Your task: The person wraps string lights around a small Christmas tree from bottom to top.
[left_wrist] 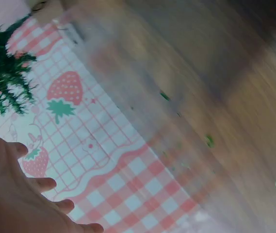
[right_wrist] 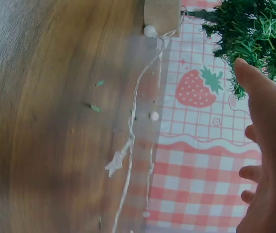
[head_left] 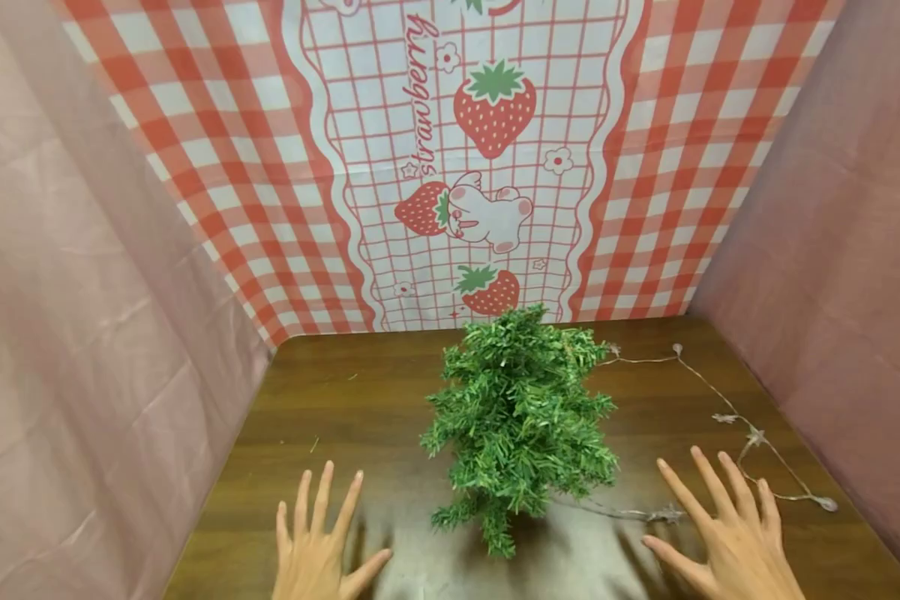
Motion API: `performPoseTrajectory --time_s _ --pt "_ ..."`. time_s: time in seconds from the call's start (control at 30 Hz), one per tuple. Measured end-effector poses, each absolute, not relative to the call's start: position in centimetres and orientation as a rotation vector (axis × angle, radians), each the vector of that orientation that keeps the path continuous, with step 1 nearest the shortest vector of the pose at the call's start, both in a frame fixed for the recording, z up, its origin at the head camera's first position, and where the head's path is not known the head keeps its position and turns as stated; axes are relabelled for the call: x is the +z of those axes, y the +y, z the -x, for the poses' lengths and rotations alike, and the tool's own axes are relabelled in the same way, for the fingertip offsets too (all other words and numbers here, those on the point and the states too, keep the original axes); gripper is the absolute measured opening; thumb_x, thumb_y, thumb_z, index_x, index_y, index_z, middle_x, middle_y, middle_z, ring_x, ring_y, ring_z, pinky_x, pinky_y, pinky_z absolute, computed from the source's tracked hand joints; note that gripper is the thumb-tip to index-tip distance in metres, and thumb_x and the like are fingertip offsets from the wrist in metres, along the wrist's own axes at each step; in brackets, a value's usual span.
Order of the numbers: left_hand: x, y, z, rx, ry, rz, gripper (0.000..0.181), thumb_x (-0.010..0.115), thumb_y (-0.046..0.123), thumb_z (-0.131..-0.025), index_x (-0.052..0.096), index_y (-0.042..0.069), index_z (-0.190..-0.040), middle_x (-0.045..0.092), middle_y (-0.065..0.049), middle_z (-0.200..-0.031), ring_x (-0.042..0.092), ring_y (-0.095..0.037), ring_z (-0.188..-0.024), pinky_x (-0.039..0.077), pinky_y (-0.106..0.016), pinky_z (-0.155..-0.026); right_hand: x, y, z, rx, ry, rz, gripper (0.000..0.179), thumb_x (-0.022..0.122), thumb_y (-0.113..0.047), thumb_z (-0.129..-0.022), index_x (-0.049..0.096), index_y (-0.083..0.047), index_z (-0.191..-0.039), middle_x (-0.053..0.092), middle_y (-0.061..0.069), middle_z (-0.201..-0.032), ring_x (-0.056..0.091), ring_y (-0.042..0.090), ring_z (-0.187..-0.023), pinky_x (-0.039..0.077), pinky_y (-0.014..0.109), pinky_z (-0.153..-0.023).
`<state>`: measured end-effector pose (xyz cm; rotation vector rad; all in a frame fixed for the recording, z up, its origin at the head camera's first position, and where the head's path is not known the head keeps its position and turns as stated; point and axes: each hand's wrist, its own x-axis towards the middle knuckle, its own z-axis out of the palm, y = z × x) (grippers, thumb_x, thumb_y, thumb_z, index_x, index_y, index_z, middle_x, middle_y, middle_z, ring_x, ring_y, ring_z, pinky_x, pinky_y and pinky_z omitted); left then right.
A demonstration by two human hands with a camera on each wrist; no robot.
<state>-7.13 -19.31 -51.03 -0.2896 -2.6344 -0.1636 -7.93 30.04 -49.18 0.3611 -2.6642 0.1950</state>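
Artificial tree (head_left: 521,408), bristly and tapering, stands between left grip (head_left: 318,546) and right grip (head_left: 737,542), both splayed wide.

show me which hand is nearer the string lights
The right hand: the string lights lie beside it, while the left hand is across the tree from them.

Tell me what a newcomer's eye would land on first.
Probably the bushy green tree, standing on the brown table between the outspread left hand and right hand. Next, the red-and-white strawberry cloth rising behind it. Then the pale string with stars, looping over the table's right side.
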Motion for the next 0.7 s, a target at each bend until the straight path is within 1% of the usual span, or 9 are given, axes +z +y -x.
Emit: performPoseTrajectory --time_s 0.1,0.2,0.23,0.33,0.4,0.47,0.53,0.63,0.7 --pt "-50.2 -18.8 7.3 -0.271 -2.617 0.363 0.086 0.05 0.071 -0.071 0.029 0.025 -0.141 0.017 -0.01 -0.148 0.016 -0.036 -0.133 0.017 -0.067 -0.095 -49.1 29.7 8.1 0.271 -2.666 -0.383 0.087 0.065 -0.063 -0.064 0.036 -0.028 -0.138 0.023 0.01 -0.146 0.01 0.032 -0.135 -0.006 0.059 -0.103" --pt "-49.2 -18.1 7.5 -0.38 -2.552 0.468 0.078 0.051 0.063 -0.077 0.032 0.021 -0.14 0.024 -0.013 -0.145 0.022 -0.034 -0.131 0.025 -0.063 -0.091 -49.2 29.1 8.3 0.36 -2.661 -0.401 0.084 0.068 -0.055 -0.067 0.035 -0.026 -0.138 0.026 0.01 -0.145 0.012 0.031 -0.134 -0.006 0.057 -0.105" --pt "-48.9 -17.9 7.6 -0.405 -2.524 0.502 0.076 0.05 0.061 -0.079 0.033 0.019 -0.139 0.027 -0.013 -0.144 0.024 -0.033 -0.13 0.027 -0.061 -0.091 -49.2 28.9 8.4 0.385 -2.658 -0.41 0.083 0.068 -0.053 -0.068 0.035 -0.025 -0.138 0.027 0.01 -0.144 0.014 0.031 -0.134 -0.005 0.056 -0.105" --pt "-47.8 -17.3 7.8 -0.484 -2.43 0.604 0.068 0.05 0.055 -0.083 0.038 0.013 -0.136 0.031 -0.014 -0.142 0.03 -0.032 -0.127 0.025 -0.053 -0.096 -49.3 28.0 8.7 0.446 -2.641 -0.439 0.081 0.069 -0.049 -0.07 0.036 -0.021 -0.138 0.035 0.01 -0.139 0.022 0.031 -0.13 -0.001 0.052 -0.107" --pt "-47.0 -16.8 7.9 -0.532 -2.383 0.647 0.064 0.05 0.05 -0.086 0.04 0.011 -0.135 0.032 -0.013 -0.141 0.032 -0.032 -0.125 0.023 -0.048 -0.1 -49.4 27.4 8.9 0.48 -2.628 -0.475 0.079 0.069 -0.046 -0.071 0.037 -0.018 -0.137 0.04 0.01 -0.135 0.029 0.031 -0.125 0.003 0.047 -0.109" --pt "-46.1 -16.4 8.1 -0.575 -2.344 0.684 0.06 0.051 0.046 -0.087 0.043 0.009 -0.133 0.033 -0.013 -0.14 0.034 -0.032 -0.124 0.022 -0.045 -0.101 -49.6 26.7 9.1 0.512 -2.624 -0.501 0.076 0.069 -0.044 -0.072 0.039 -0.017 -0.136 0.045 0.01 -0.13 0.034 0.031 -0.121 0.012 0.047 -0.106" --pt "-45.0 -16.0 8.1 -0.601 -2.326 0.705 0.057 0.051 0.043 -0.088 0.044 0.008 -0.132 0.035 -0.013 -0.139 0.035 -0.031 -0.122 0.023 -0.045 -0.099 -49.8 26.1 9.2 0.541 -2.618 -0.529 0.071 0.07 -0.041 -0.073 0.042 -0.016 -0.134 0.048 0.009 -0.125 0.038 0.03 -0.117 0.021 0.047 -0.101" --pt "-43.3 -15.7 8.3 -0.621 -2.316 0.727 0.054 0.053 0.039 -0.088 0.044 0.008 -0.131 0.035 -0.012 -0.138 0.036 -0.03 -0.121 0.025 -0.046 -0.097 -50.1 25.1 9.4 0.574 -2.613 -0.534 0.058 0.069 -0.038 -0.076 0.05 -0.015 -0.126 0.052 0.007 -0.118 0.043 0.027 -0.112 0.032 0.046 -0.088" --pt "-42.2 -15.7 8.6 -0.633 -2.312 0.724 0.053 0.054 0.037 -0.088 0.044 0.008 -0.131 0.036 -0.012 -0.137 0.036 -0.029 -0.121 0.026 -0.047 -0.096 -50.2 24.5 9.6 0.578 -2.599 -0.547 0.049 0.069 -0.035 -0.076 0.055 -0.013 -0.118 0.054 0.005 -0.113 0.046 0.024 -0.108 0.036 0.044 -0.085"
